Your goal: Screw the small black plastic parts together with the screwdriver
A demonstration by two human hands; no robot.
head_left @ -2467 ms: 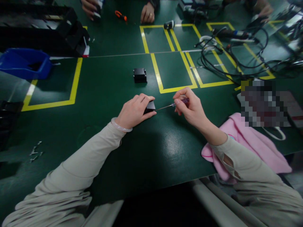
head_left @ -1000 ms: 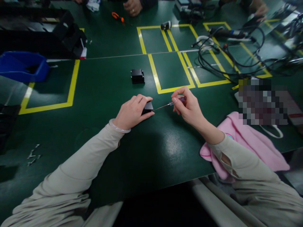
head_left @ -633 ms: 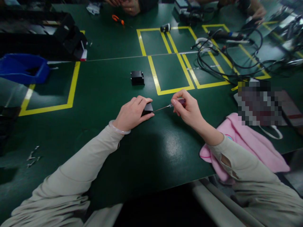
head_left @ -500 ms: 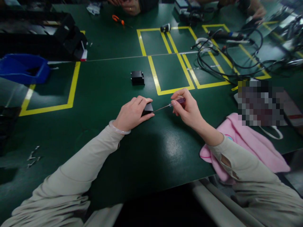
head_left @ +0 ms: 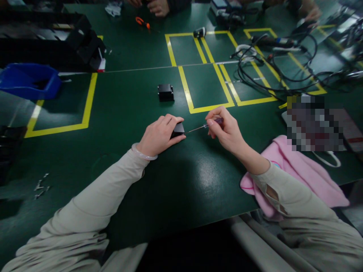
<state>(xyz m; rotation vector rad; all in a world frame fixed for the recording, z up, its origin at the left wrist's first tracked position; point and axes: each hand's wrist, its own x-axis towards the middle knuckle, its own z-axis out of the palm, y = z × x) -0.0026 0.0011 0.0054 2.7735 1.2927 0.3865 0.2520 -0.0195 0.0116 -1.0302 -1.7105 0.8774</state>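
Note:
My left hand (head_left: 161,132) is closed round a small black block (head_left: 178,129) on the green table, with the thumb along its near side and the fingers over its far side. My right hand (head_left: 225,126) grips the dark handle of a screwdriver (head_left: 198,128). Its thin shaft points left, and the tip meets the right end of the block; the exact contact point is too small to make out. A second black block (head_left: 166,92), with small bright screw ends at its sides, lies beyond my left hand.
Loose screws (head_left: 41,187) lie at the left, below a blue bin (head_left: 30,81) and black racks (head_left: 51,45). A pink cloth (head_left: 295,173) is by my right forearm. Black cables (head_left: 283,85) coil at the right. Another person's hands (head_left: 157,6) and orange-handled pliers (head_left: 141,22) are across the table.
Both hands keep nearly the same hold and position. The whole view has shifted slightly. Across the table, the other person's hands have moved a little.

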